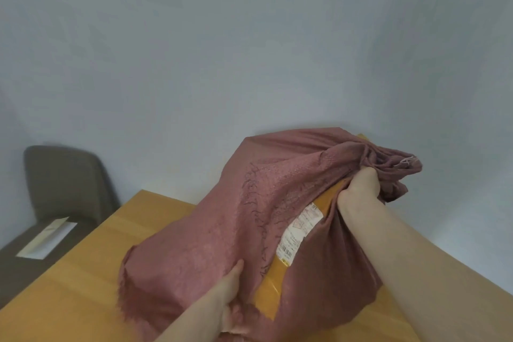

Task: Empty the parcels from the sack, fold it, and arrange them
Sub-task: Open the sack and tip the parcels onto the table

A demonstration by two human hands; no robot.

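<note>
A dusty-pink woven sack (222,219) lies bulging on the wooden table (83,286), with its fabric bunched at the upper right. A yellow parcel (280,272) with a white shipping label shows through the sack's opening. My left hand (230,289) grips the sack's fabric near the front edge, beside the parcel. My right hand (359,189) clutches the gathered fabric at the top, fingers buried in the folds. The rest of the sack's contents are hidden.
A grey-brown padded chair (63,180) stands at the table's left, with a white envelope (47,239) on its seat. A plain pale wall fills the background. The table's left edge runs diagonally toward the chair.
</note>
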